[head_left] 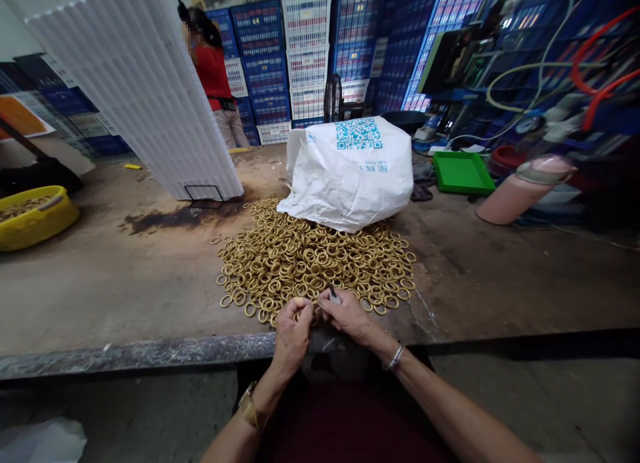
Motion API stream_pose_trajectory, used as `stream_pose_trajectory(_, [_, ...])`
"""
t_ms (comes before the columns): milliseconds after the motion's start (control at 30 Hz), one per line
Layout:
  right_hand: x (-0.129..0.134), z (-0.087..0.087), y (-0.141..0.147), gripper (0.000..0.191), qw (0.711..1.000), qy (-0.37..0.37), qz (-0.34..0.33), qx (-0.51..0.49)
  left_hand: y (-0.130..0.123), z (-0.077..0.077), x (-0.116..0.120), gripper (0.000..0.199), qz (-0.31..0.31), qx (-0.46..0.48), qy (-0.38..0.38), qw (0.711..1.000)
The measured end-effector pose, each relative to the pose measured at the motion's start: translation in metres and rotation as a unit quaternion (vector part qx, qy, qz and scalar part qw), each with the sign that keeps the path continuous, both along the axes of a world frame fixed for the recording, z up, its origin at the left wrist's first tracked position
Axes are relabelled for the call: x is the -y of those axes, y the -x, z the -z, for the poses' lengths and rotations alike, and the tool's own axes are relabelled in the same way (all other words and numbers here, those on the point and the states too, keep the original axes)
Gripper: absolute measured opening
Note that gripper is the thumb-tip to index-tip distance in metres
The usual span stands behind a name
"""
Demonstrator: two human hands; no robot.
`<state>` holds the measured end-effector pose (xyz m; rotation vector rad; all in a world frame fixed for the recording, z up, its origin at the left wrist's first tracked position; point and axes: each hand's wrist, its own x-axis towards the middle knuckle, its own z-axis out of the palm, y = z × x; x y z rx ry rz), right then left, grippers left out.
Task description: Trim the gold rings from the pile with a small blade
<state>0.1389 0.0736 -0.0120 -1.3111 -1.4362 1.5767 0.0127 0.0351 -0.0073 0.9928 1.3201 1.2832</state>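
A broad heap of gold-coloured rings (300, 256) lies on the worktable in front of me. At the heap's near edge, my left hand (293, 333) is closed in a pinch, thumb against fingers, on what looks like one ring, mostly hidden by the fingers. Close beside it, my right hand (350, 316) is wrapped round a small grey tool with a dark tip (333, 294), possibly a short blade; its kind is unclear. Both hands nearly meet, just above the table's front edge. Behind the rings, a white woven sack (355, 176) lies on its side, its mouth towards the heap.
The wooden table (165, 283) holds a yellow basin (37, 216) at left and an upright white corrugated panel (145, 90). At right are a green tray (463, 172) and a pink bottle (520, 193). A person in red (213, 76) stands beyond, near stacked crates (263, 56).
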Motion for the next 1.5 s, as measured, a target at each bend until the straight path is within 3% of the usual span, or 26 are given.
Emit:
stream_pose_trajectory(133, [0.000,-0.003,0.004,0.026,1.000,-0.009,0.004,0.026,-0.001,-0.004,0.001,0.013,0.004,-0.057,-0.050,0.997])
stream_pose_trajectory(333, [-0.001,-0.002,0.004,0.020,1.000,-0.002,0.022,0.008,0.003,0.002,0.003,0.028,0.090,0.089,0.101,0.987])
stream_pose_trajectory(567, [-0.004,0.000,0.004,0.019,1.000,0.015,0.016,-0.020,0.002,-0.002,0.004,0.029,0.118,0.173,0.104,0.972])
stream_pose_trajectory(667, [-0.004,0.001,0.001,0.017,0.998,-0.039,0.036,0.040,0.000,-0.002,0.004,0.030,0.097,0.170,0.101,0.975])
stream_pose_trajectory(733, [-0.002,0.001,-0.002,0.017,0.984,-0.119,0.036,0.128,0.000,0.000,0.004,0.030,0.078,0.153,0.093,0.981])
stream_pose_trajectory(867, [0.006,0.004,-0.004,0.016,0.920,-0.256,-0.063,0.292,0.000,0.002,0.003,0.030,0.065,0.099,0.072,0.990])
stream_pose_trajectory(933, [0.009,0.006,-0.004,0.014,0.889,-0.285,-0.097,0.344,0.000,0.001,0.003,0.029,0.064,0.074,0.067,0.993])
stream_pose_trajectory(1033, [0.011,0.008,-0.002,0.013,0.866,-0.305,-0.110,0.381,0.000,-0.001,0.003,0.027,0.064,0.051,0.066,0.994])
stream_pose_trajectory(1267, [0.011,0.004,0.001,0.016,0.851,-0.279,-0.117,0.429,0.002,0.005,0.007,0.027,0.054,0.049,0.061,0.995])
stream_pose_trajectory(1400, [0.004,0.005,-0.002,0.018,0.848,-0.242,-0.097,0.462,0.002,-0.001,0.015,0.026,0.062,0.099,0.068,0.991])
stream_pose_trajectory(1500, [-0.002,0.007,-0.004,0.016,0.870,-0.239,-0.060,0.427,0.004,-0.009,0.016,0.024,0.079,0.182,0.064,0.978])
